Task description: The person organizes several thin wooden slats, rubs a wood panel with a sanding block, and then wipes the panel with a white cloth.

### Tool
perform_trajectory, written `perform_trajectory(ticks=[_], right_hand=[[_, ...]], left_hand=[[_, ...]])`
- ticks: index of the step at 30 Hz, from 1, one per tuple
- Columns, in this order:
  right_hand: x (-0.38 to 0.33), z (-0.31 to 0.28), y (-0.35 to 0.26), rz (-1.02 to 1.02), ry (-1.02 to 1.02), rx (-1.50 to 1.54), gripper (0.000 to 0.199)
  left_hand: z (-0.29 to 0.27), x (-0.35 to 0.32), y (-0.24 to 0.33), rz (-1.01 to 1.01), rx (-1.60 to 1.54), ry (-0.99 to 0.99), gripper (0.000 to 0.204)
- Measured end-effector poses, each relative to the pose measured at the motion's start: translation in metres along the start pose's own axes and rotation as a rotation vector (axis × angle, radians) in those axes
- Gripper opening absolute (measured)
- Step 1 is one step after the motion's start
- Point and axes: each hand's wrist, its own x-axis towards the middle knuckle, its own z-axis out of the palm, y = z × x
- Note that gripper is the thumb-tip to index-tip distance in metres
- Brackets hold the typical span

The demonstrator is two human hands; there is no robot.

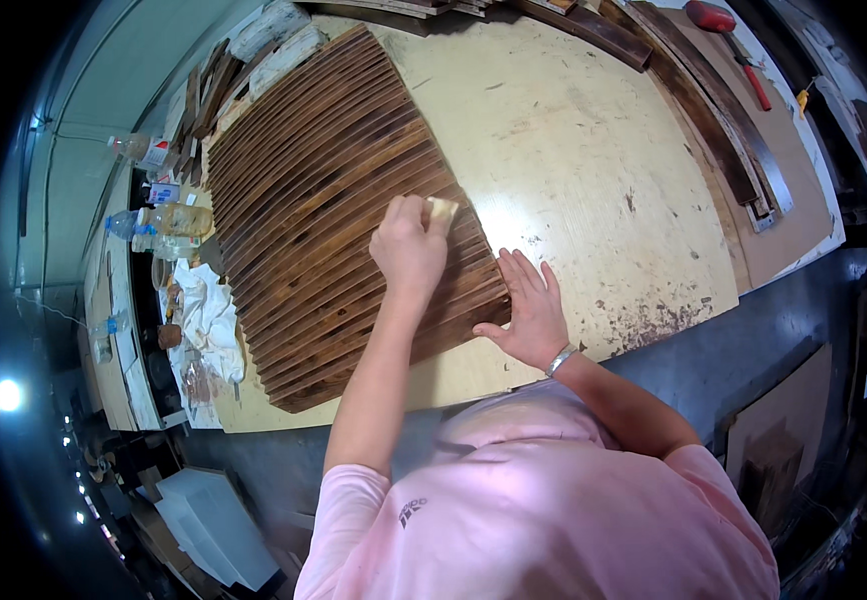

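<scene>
Head view: the left hand [408, 245] grips a small pale sanding block [442, 209] against the dark-stained slatted wooden panel [333, 200] lying on the pale bench [573, 150]. The right hand [528, 305], fingers spread, braces the panel's corner. Rubbing looks underway; next stroke needs even pressure along the slats.

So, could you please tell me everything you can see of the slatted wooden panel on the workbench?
The slatted wooden panel is a broad piece built of many narrow dark brown strips set side by side, stained unevenly with darker patches. It lies flat on the pale workbench, running diagonally. The left hand presses a small pale block onto its strips, while the right hand rests flat at its near corner, fingers spread.
</scene>
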Motion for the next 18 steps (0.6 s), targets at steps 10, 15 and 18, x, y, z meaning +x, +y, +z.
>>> perform_trajectory(ticks=[10, 15, 18], right_hand=[[-0.001, 0.0, -0.001, 0.009, -0.009, 0.003, 0.108], [0.0, 0.001, 0.0, 0.014, -0.026, -0.017, 0.109], [0.0, -0.001, 0.0, 0.02, -0.019, -0.017, 0.109]], left_hand=[[-0.006, -0.012, -0.016, -0.169, 0.067, -0.027, 0.026], [0.017, 0.005, 0.023, -0.026, 0.071, -0.015, 0.019], [0.012, 0.004, 0.008, -0.083, 0.122, -0.024, 0.018]])
